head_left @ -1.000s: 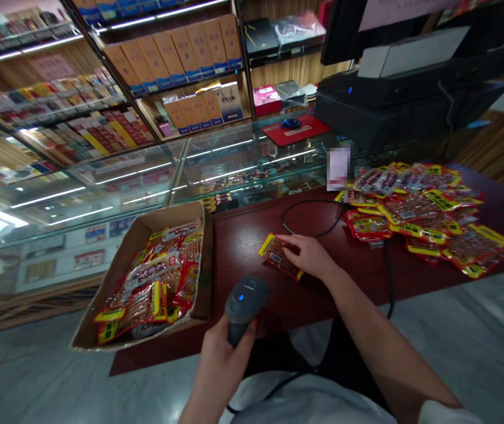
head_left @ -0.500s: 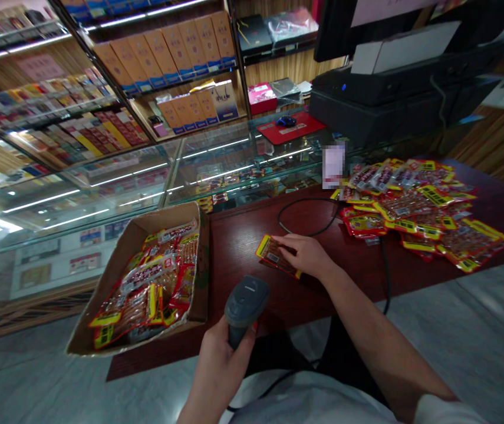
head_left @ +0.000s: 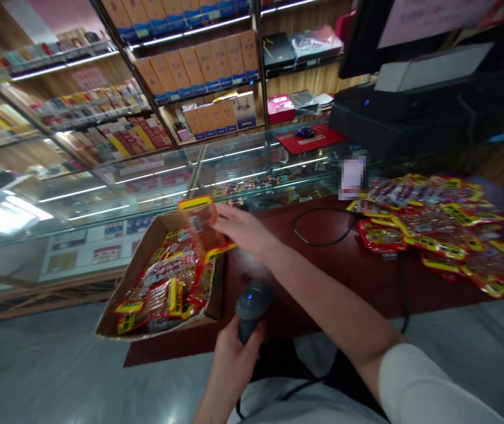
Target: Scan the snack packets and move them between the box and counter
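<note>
My left hand (head_left: 238,347) is wrapped round the handle of a dark grey barcode scanner (head_left: 254,301), which has a small blue light on its head. My right hand (head_left: 240,227) pinches the edge of a flat snack packet (head_left: 203,227) with red and yellow borders and brown contents. The packet hangs over the far right side of an open cardboard box (head_left: 134,259). Inside the box lie several similar snack packets (head_left: 158,294). A loose pile of more snack packets (head_left: 446,224) spreads over the right part of the dark red wooden counter (head_left: 273,259).
A black cable (head_left: 296,227) loops on the counter. Behind it runs a glass display case (head_left: 158,182), bearing a red mouse pad (head_left: 326,138) with a mouse (head_left: 305,132). A dark machine with a monitor (head_left: 366,41) stands at the back right. Shelves of boxes (head_left: 194,65) line the wall.
My right hand has lifted the snack packet off the counter and carried it left to the box. My left hand keeps hold of the scanner, whose blue light now shows. The view has shifted.
</note>
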Available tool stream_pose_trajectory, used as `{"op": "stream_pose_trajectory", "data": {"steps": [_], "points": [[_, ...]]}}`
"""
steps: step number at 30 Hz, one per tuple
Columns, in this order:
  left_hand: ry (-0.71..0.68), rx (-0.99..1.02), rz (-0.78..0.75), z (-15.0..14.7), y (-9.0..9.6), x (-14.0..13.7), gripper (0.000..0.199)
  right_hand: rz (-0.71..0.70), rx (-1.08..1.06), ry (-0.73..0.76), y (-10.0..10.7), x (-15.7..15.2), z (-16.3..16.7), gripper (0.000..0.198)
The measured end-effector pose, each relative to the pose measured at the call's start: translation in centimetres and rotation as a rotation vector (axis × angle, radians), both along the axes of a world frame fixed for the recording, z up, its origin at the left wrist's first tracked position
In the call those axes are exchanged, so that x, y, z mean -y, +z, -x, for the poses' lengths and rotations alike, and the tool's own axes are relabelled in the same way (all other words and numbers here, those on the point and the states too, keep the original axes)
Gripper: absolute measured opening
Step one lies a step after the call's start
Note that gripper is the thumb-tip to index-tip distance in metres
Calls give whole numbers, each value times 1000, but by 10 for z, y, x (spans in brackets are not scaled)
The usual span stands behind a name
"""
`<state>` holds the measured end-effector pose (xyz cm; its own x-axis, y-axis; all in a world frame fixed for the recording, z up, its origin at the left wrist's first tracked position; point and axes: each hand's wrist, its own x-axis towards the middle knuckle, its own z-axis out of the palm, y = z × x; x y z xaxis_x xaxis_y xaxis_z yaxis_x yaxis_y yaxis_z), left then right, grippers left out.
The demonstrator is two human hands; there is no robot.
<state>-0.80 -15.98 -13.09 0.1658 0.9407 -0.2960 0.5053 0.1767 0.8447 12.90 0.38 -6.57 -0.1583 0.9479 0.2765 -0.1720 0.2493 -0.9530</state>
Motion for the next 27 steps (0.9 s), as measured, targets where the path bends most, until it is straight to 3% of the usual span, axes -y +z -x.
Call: {"op": "stream_pose_trajectory", "data": {"steps": [3, 5, 8, 11, 13, 15, 18, 24, 27], "points": [[12, -1, -4, 6, -5, -5, 38, 61, 28, -9, -8, -6, 8, 75], [5, -28, -8, 11, -9, -9, 44, 10, 184, -145, -26, 7, -23, 63], [-11, -72, -16, 14, -14, -14, 48, -63, 661, -502, -51, 51, -109, 40], [-41, -56, 4, 10, -14, -15, 48, 58, 1225, -792, -65, 98, -204, 52], [-46, -28, 21, 4, -12, -16, 48, 155, 1472, -834, -70, 122, -254, 52], [-36, -4, 27, -4, -10, -17, 47, 200, 1640, -772, -75, 140, -288, 54], [-46, 2, 10, -14, -6, -16, 45, 181, 1746, -644, -80, 152, -309, 60], [-74, -46, -9, -12, 0, -11, 38, 155, 1772, -472, -75, 147, -303, 56], [-47, -54, -12, -6, 0, -9, 39, 131, 1745, -460, -63, 139, -291, 39]]}}
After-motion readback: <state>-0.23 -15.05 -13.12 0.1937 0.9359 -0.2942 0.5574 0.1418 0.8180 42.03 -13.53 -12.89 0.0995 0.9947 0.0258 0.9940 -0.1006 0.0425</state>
